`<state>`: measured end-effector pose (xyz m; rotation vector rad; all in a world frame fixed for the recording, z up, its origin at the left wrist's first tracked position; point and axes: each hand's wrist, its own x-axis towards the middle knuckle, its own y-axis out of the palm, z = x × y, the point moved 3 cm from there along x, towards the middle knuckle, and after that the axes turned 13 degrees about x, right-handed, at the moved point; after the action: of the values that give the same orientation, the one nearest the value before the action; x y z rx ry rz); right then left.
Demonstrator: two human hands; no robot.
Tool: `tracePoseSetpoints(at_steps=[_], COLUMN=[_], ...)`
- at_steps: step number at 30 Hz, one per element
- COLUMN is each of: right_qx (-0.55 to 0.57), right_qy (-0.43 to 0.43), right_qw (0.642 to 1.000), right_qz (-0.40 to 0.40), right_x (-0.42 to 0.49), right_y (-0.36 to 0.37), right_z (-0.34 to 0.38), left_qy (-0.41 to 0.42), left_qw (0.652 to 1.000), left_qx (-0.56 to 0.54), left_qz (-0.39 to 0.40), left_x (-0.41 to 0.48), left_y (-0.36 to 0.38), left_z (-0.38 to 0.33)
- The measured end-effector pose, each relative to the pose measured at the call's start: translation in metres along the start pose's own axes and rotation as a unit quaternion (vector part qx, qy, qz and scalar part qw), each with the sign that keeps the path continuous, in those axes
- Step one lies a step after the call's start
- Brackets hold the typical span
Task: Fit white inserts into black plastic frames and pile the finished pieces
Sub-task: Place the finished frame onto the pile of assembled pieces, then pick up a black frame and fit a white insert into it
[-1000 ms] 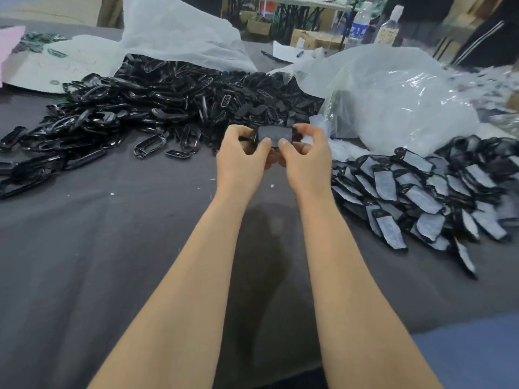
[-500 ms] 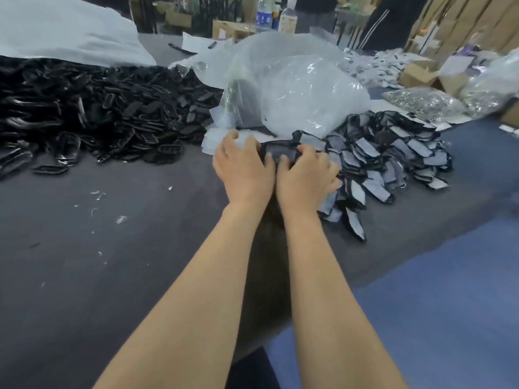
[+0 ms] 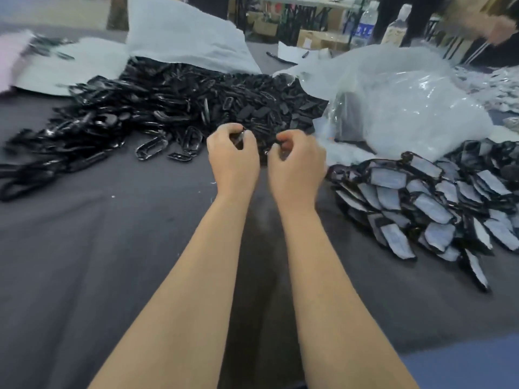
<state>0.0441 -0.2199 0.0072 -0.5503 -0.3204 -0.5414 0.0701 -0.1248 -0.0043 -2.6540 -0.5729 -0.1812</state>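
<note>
Empty black frames (image 3: 168,113) lie heaped at left, finished white-filled pieces (image 3: 421,197) piled at right.

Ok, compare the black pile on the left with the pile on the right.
The left pile is all black, open empty frames; the right pile shows pale inserts filling black rims. The left pile spreads wider, back to a white bag; the right pile is smaller, beside a clear bag. Both lie on the dark table.

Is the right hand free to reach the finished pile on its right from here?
Probably yes: the right hand sits close beside the finished pile, with only bare dark cloth between them.
</note>
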Motion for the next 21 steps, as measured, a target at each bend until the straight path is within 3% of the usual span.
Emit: tracePoseSetpoints(at_steps=[4,7,10,13,18,21], right_qx=[0.041,-0.015,-0.105,-0.122,-0.013,0.082], right_qy=[-0.012,0.004,0.003,-0.004,0.012,0.035], right_qw=[0.98,0.963,0.962,0.968,0.981,0.977], right_qz=[0.194,0.27,0.253,0.22,0.194,0.192], right_x=[-0.016,-0.028,-0.033,-0.028,-0.019,-0.011], right_y=[0.081,0.128,0.152,0.161,0.159,0.152], right_z=[0.033,0.041,0.039,0.038,0.032,0.027], left_qy=[-0.079,-0.112,-0.113,-0.096,-0.088,-0.1], left_qw=[0.994,0.988,0.973,0.943,0.905,0.901], left_qx=[-0.012,0.061,0.189,0.315,0.415,0.421], left_qz=[-0.071,-0.087,-0.074,-0.036,-0.017,-0.026], left_x=[0.034,0.051,0.064,0.072,0.078,0.083], left_y=[-0.066,-0.103,-0.121,-0.119,-0.102,-0.099], left_z=[0.045,0.076,0.096,0.099,0.104,0.105])
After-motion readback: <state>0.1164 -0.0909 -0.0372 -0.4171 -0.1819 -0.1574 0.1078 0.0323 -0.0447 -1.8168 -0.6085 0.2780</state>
